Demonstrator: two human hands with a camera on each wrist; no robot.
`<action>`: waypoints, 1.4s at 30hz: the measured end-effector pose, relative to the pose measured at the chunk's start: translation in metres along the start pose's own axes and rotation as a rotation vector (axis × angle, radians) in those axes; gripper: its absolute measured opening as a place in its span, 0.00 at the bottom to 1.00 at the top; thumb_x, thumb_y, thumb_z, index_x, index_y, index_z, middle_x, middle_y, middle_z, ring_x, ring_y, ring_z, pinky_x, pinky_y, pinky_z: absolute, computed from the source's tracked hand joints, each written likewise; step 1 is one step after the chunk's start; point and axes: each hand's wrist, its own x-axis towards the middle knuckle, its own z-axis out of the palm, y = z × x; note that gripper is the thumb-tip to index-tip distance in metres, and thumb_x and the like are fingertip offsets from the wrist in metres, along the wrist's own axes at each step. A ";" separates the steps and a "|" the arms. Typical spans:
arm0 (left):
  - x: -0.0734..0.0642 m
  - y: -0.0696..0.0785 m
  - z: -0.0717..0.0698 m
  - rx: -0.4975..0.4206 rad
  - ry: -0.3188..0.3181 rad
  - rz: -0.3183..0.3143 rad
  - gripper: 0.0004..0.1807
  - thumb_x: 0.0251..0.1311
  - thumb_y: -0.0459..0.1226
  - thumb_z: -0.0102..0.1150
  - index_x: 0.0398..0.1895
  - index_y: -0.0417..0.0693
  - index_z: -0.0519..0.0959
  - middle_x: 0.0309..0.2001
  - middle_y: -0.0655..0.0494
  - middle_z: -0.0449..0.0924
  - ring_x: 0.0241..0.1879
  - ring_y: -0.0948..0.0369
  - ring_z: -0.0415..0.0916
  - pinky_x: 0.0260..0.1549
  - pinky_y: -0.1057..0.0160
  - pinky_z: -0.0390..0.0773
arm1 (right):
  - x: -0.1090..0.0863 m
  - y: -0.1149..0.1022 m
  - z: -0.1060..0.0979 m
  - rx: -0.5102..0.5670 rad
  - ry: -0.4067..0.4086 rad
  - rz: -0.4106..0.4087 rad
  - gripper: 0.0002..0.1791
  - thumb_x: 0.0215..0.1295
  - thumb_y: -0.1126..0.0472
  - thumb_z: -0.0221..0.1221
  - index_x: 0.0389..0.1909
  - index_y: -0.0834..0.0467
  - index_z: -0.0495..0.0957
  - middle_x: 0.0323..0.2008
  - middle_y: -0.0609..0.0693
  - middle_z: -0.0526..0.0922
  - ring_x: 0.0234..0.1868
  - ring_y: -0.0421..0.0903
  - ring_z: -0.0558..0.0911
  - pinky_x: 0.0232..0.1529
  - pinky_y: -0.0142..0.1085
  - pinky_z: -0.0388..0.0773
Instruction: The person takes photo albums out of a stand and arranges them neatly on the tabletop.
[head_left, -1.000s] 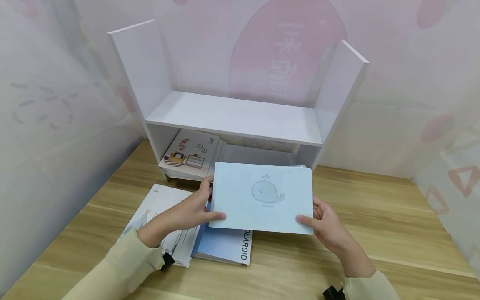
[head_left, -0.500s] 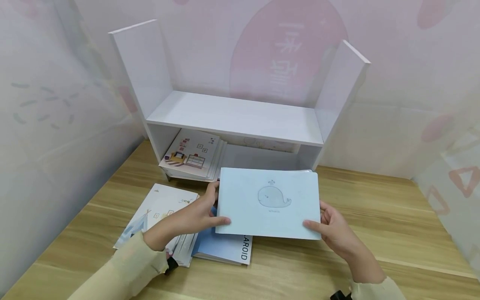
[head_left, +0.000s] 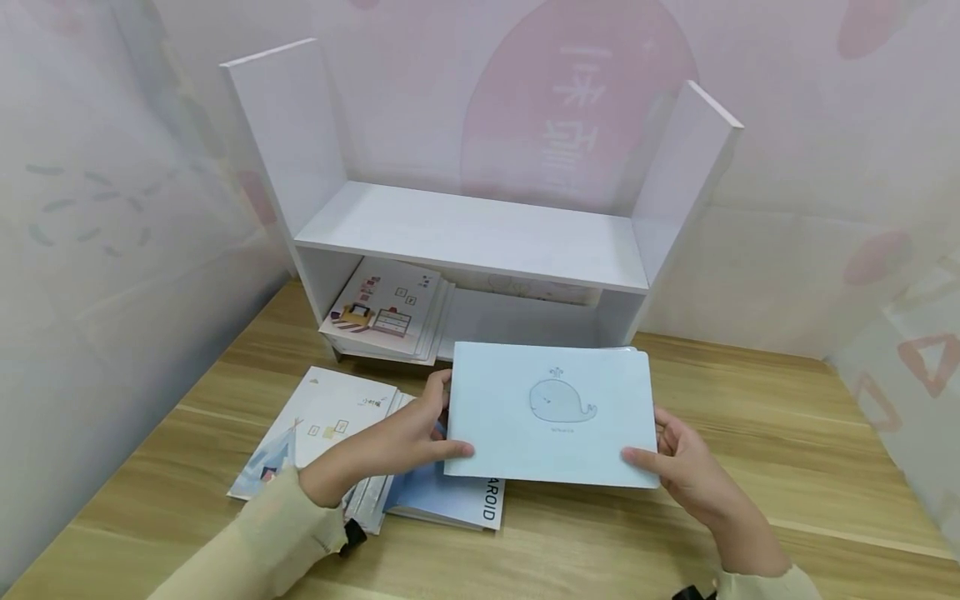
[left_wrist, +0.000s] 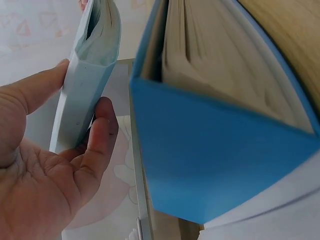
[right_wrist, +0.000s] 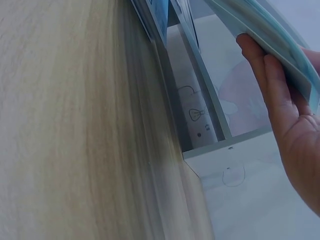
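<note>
Both hands hold a pale blue photo album [head_left: 551, 450] with a whale drawing on its cover, raised over the table in front of the shelf. My left hand [head_left: 408, 437] grips its left end, thumb on the cover and fingers behind. At the other end my right hand [head_left: 693, 467] pinches it the same way. In the left wrist view the album's spine [left_wrist: 82, 100] sits between thumb and fingers. The right wrist view shows fingers [right_wrist: 275, 85] along the album's underside. Below the left hand lies a blue album [head_left: 442, 498] lettered "AROID", partly covered.
A white two-tier shelf [head_left: 472, 237] stands at the back of the wooden table [head_left: 585, 550]. White books [head_left: 382, 312] are stacked in its lower left. More white books [head_left: 337, 408] lie on the table at left, beside the blue album. Patterned cloth walls surround the table.
Both hands have moved the pale blue album to the right and slightly nearer the person. The shelf and the stacked books have stayed in place.
</note>
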 end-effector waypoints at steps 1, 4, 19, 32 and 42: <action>0.000 0.000 0.001 -0.003 -0.002 0.001 0.56 0.62 0.44 0.67 0.76 0.35 0.36 0.69 0.33 0.63 0.38 0.57 0.74 0.40 0.59 0.76 | -0.001 0.000 -0.001 0.000 -0.002 -0.003 0.28 0.68 0.79 0.50 0.63 0.53 0.67 0.51 0.48 0.86 0.49 0.45 0.87 0.45 0.38 0.84; 0.001 0.000 0.004 -0.006 -0.006 0.015 0.55 0.62 0.44 0.67 0.76 0.35 0.36 0.67 0.33 0.66 0.37 0.58 0.75 0.39 0.60 0.77 | -0.004 -0.001 -0.003 0.001 -0.008 -0.010 0.28 0.68 0.79 0.50 0.63 0.52 0.68 0.51 0.48 0.86 0.48 0.45 0.87 0.45 0.38 0.84; 0.004 0.005 0.018 -0.008 -0.033 0.006 0.55 0.62 0.45 0.66 0.76 0.35 0.36 0.66 0.37 0.70 0.38 0.59 0.79 0.39 0.60 0.79 | -0.017 -0.005 -0.012 0.000 -0.047 -0.032 0.32 0.68 0.81 0.48 0.66 0.51 0.66 0.53 0.49 0.85 0.49 0.46 0.87 0.44 0.38 0.84; 0.014 0.013 0.036 0.002 -0.105 0.014 0.53 0.64 0.42 0.65 0.77 0.34 0.37 0.67 0.38 0.71 0.42 0.61 0.81 0.39 0.64 0.79 | -0.044 -0.005 -0.027 -0.088 0.021 0.054 0.32 0.68 0.79 0.50 0.63 0.45 0.68 0.48 0.47 0.87 0.44 0.45 0.88 0.41 0.37 0.85; 0.019 0.020 0.045 0.029 -0.163 -0.019 0.54 0.64 0.44 0.65 0.77 0.32 0.37 0.37 0.54 0.80 0.32 0.65 0.75 0.31 0.67 0.75 | -0.058 -0.008 -0.036 -0.129 0.003 0.120 0.30 0.70 0.77 0.49 0.63 0.43 0.67 0.49 0.45 0.87 0.44 0.44 0.88 0.40 0.38 0.86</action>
